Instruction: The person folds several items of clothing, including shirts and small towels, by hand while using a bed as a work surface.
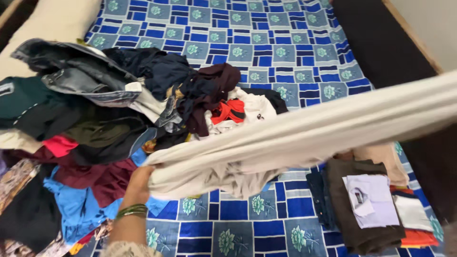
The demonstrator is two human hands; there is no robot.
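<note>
Bedsheet: blue and white blocks with pale green flowers, spread beneath everything.
Clothes heap: unfolded, mixed colours, piled at left.
Cream cloth: plain, creased, stretched taut above the sheet, blurred toward right edge.
Folded stack: brown, lilac, orange, lower right.
Left hand: closed around the cloth's bunched end, green bangles at wrist.

A clothes heap lies on the bed's left side, folded stacks near its right edge.
</note>
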